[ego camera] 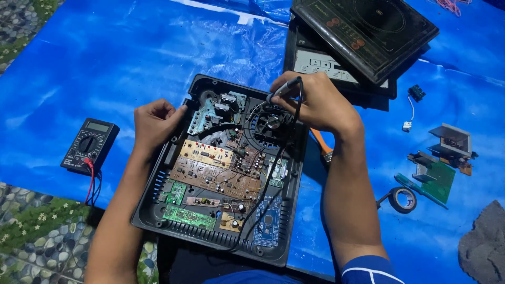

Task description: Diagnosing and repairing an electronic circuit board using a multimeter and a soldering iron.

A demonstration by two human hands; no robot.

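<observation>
- Opened black plastic appliance casing (221,173) lies on blue plastic tarp (105,58), centre of view, lid off, insides exposed.
- Inside: brown circuit board (215,176) across the middle, small green boards (188,216) near the front edge, a blue board (268,221) front right, round black fan (269,125) at upper right, loose wires over the boards.
- Left hand (153,122) curls its fingers over the casing's left rim, gripping it.
- Right hand (315,102) is closed around a dark slim probe (284,90), tip pointing down next to the fan; black lead runs from it across the boards.
- Black handheld multimeter (88,145) with grey screen and round dial sits left of the casing, red and black leads plugged in.
- Black glass cooktop panel (368,31) with printed ring and red markings lies tilted on a second black casing (310,60), upper right; pale rectangular label strip shows under it.
- Right side: black tape roll (403,200), green board with metal heatsink (444,158), grey cloth (484,247).
</observation>
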